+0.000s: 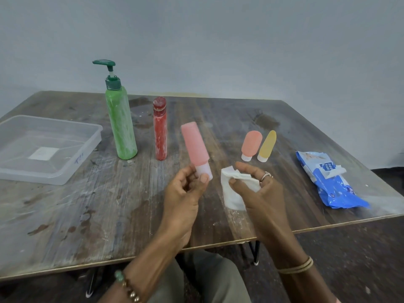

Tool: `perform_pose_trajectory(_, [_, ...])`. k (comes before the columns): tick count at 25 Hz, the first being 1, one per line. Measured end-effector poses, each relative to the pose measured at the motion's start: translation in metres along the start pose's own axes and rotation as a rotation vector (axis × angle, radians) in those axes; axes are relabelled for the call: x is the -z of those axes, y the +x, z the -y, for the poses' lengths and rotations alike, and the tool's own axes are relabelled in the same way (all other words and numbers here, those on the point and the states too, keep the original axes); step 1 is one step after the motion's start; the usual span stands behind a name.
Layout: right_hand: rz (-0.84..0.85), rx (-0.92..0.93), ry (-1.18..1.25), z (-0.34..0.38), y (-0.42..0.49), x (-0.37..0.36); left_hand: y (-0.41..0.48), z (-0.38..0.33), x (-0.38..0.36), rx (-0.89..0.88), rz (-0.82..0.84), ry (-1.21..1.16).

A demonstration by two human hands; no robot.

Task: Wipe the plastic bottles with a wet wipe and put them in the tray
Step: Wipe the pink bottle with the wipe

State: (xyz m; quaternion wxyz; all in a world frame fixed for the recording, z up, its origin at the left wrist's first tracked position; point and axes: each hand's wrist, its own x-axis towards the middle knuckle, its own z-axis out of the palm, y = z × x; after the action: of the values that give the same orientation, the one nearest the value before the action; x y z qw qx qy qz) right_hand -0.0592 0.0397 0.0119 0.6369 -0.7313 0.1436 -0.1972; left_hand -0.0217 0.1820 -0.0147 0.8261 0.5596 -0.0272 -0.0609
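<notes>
My left hand pinches the white cap of a pink plastic bottle, holding it above the table with the cap end down. To its right, my right hand holds a white wet wipe, apart from the bottle. A tall green pump bottle and a slim red bottle stand upright at the back. An orange bottle and a yellow bottle stand on their white caps. The clear plastic tray lies at the left and holds no bottles.
A blue pack of wet wipes lies at the right, near the table's edge. The worn wooden table has its front edge just past my wrists. A grey wall rises behind the table.
</notes>
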Motion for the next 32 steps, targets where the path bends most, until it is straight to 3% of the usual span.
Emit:
perform_pose_trajectory(10, [0.285, 0.067, -0.512, -0.008, 0.068, 0.024, 0.107, 0.027, -0.051, -0.104, -0.006, 0.555])
perform_pose_trajectory(19, [0.416, -0.143, -0.437, -0.027, 0.131, 0.019, 0.177, 0.046, -0.072, -0.098, -0.003, 0.856])
perform_pose_trajectory(32, [0.369, -0.332, -0.507, -0.038, 0.171, -0.009, 0.218, 0.05, -0.063, -0.052, 0.102, 0.988])
